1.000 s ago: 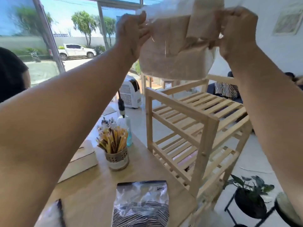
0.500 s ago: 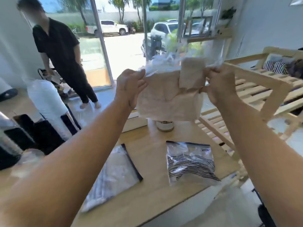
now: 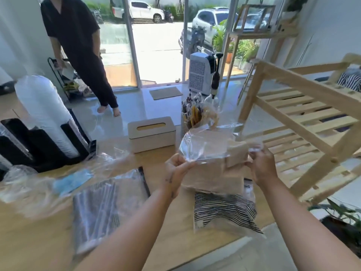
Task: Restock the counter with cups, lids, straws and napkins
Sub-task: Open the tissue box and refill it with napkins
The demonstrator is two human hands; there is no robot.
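Left hand (image 3: 176, 169), right hand (image 3: 261, 165) apart, each pinching clear wrap of napkin pack (image 3: 211, 151), likely to tear it open. Pack held over desk (image 3: 172, 222); dispenser box (image 3: 151, 133) just behind, probably for refill.

L hand (image 3: 176, 169), R hand (image 3: 262, 166) w/ napkin pack (image 3: 213, 153) lowered; now just above counter (image 3: 181, 220), over striped bag (image 3: 224, 210).

We look over a wooden counter (image 3: 175, 235). On it a tissue box (image 3: 151, 133) sits at 12 o'clock, a straw jar (image 3: 190, 118) at 1, a black cup rack (image 3: 39, 141) at 10, crumpled film (image 3: 29, 188) at 9, a grey zip bag (image 3: 97, 208) at 7 and a striped bag (image 3: 222, 210) at 3.
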